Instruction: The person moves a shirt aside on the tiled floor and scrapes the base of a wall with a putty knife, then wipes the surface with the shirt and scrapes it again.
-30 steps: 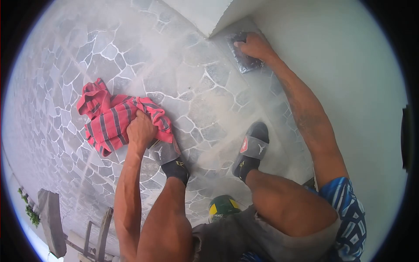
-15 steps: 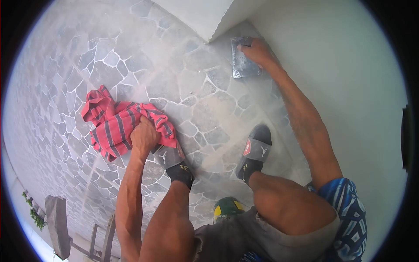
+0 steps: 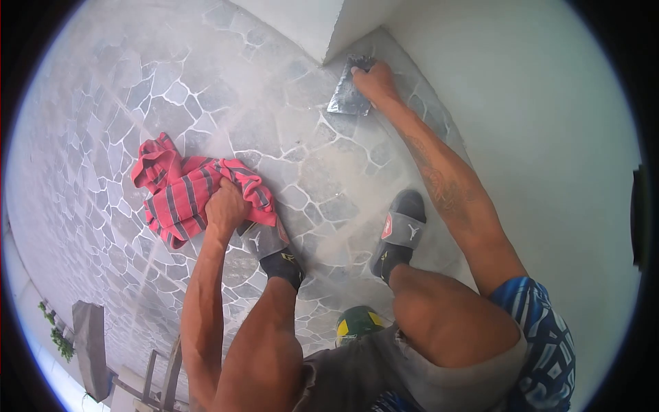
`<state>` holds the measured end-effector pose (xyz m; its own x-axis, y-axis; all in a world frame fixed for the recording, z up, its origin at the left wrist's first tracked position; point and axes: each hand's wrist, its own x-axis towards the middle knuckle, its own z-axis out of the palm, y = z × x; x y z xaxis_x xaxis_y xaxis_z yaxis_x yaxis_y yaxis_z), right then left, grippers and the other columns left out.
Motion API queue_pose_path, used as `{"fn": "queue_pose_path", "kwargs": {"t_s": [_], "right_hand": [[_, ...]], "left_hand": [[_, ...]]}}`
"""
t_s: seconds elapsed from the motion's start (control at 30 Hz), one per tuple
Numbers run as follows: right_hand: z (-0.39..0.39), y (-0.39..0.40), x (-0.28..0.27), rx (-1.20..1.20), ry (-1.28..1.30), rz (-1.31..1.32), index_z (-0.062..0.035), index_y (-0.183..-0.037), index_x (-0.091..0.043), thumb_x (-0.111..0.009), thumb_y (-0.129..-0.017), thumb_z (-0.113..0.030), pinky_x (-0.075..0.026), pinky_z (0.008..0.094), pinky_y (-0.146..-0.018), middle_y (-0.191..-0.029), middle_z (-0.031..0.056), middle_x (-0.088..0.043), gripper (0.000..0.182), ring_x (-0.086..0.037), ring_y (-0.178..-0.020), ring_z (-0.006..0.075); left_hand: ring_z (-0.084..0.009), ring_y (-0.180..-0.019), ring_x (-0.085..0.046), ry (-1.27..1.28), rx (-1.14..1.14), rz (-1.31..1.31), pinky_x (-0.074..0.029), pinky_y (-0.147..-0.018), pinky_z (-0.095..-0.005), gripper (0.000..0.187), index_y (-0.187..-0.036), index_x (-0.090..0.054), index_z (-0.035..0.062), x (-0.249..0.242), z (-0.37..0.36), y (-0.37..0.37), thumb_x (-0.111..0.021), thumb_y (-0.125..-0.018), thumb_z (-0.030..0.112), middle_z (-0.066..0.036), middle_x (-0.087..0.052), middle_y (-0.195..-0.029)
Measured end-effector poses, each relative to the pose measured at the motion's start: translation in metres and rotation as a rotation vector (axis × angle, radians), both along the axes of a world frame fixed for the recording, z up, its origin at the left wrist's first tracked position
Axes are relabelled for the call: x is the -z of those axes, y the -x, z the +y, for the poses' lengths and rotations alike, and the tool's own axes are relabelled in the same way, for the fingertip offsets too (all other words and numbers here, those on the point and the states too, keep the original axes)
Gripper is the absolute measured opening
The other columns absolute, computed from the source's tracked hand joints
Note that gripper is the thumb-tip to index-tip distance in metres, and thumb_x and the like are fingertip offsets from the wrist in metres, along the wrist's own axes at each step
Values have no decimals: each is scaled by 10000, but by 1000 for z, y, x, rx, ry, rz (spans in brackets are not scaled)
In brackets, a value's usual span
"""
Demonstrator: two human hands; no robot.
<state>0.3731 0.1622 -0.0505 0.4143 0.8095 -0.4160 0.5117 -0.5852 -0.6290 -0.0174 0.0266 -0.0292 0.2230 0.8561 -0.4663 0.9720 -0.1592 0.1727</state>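
Note:
My left hand (image 3: 226,206) is closed on a bunched red cloth (image 3: 180,199) with dark stripes, which lies spread over the stone floor beside my left foot. At the upper right, my right hand (image 3: 377,82) grips a flat, dark grey scraper-like plate (image 3: 349,96) by its upper part, with the thumb on top. The plate's lower edge looks pale and shiny, and its face is close over the floor near the wall corner. My fingers hide part of its far side.
Pale, dusty flagstones (image 3: 274,123) with white joints cover the floor. A white wall corner (image 3: 326,58) juts in at the top, and another wall (image 3: 535,137) runs along the right. My slippers (image 3: 403,226) stand below; a green and yellow round object (image 3: 358,323) is between my legs.
My right hand has moved left with the plate and turned it, baring the floor strip along the right wall. My left hand and the cloth have barely shifted.

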Motion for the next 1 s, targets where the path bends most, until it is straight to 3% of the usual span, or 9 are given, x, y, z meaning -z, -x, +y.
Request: {"fn": "queue_pose_path", "kwargs": {"t_s": [0.07, 0.1, 0.2, 0.37, 0.47, 0.5, 0.6, 0.8, 1.0], "right_hand": [[-17, 1, 9, 124, -207, 130, 146, -978, -635, -692, -844, -223, -501, 380, -760, -928, 245, -680, 396, -674, -899, 258], [-20, -1, 15, 112, -84, 154, 95, -1102, -636, -644, -867, -259, -494, 413, -902, -1125, 276, -658, 425, -642, -1081, 372], [3, 29, -20, 163, 138, 118, 119, -1122, -614, -629, -880, -198, -491, 406, -908, -1151, 286, -646, 400, -641, -1095, 358], [-29, 39, 17, 363, -317, 282, 103, -1136, -614, -639, -881, -208, -500, 407, -888, -1103, 287, -660, 403, -650, -1063, 381], [-7, 41, 28, 403, -80, 128, 122, -1045, -621, -655, -871, -144, -493, 383, -819, -1007, 232, -677, 320, -659, -945, 293], [3, 52, -16, 469, -43, 285, 124, -1036, -616, -657, -867, -123, -497, 375, -807, -1024, 220, -670, 302, -650, -934, 268], [0, 57, -3, 600, -343, 375, 142, -1007, -607, -652, -871, -123, -501, 359, -763, -1005, 217, -664, 301, -645, -891, 246], [3, 39, -4, 607, -194, 392, 166, -997, -569, -638, -886, -124, -482, 366, -717, -973, 184, -625, 318, -588, -825, 203], [-2, 26, 4, 632, -435, 400, 143, -1057, -553, -648, -873, -120, -466, 373, -714, -1028, 188, -601, 335, -559, -847, 213]], "left_hand": [[-415, -683, -694, 5, 2, 22, -570, -597, -466, 466, -916, -440, -63, -2, 3, -1, -569, -890, 384, -259, -661, -711], [-415, -684, -694, 4, -9, 16, -570, -599, -468, 469, -918, -439, -63, -2, 2, -1, -567, -893, 387, -262, -661, -716], [-418, -687, -694, 46, -25, 5, -569, -602, -472, 483, -920, -438, -63, 1, -9, 1, -561, -898, 403, -271, -663, -731], [-429, -712, -693, 25, -34, 34, -570, -617, -474, 503, -918, -442, -57, -4, 1, -4, -549, -902, 435, -285, -665, -747], [-431, -715, -691, 37, -35, 38, -568, -622, -483, 498, -922, -441, -56, -9, 2, -8, -555, -900, 428, -280, -663, -739], [-426, -712, -690, 35, -40, 16, -566, -625, -488, 474, -921, -440, -56, -6, 0, -5, -567, -891, 399, -270, -663, -735], [-420, -712, -690, 14, -47, 4, -564, -616, -485, 430, -916, -439, -54, 0, -1, -1, -576, -881, 352, -263, -664, -733], [-406, -691, -693, -13, 14, 10, -563, -586, -466, 418, -908, -437, -48, -5, -1, -2, -572, -890, 347, -260, -660, -718], [-399, -674, -693, -70, -3, -14, -564, -578, -460, 421, -900, -438, -45, 2, -1, -2, -584, -882, 349, -250, -658, -700]]}}
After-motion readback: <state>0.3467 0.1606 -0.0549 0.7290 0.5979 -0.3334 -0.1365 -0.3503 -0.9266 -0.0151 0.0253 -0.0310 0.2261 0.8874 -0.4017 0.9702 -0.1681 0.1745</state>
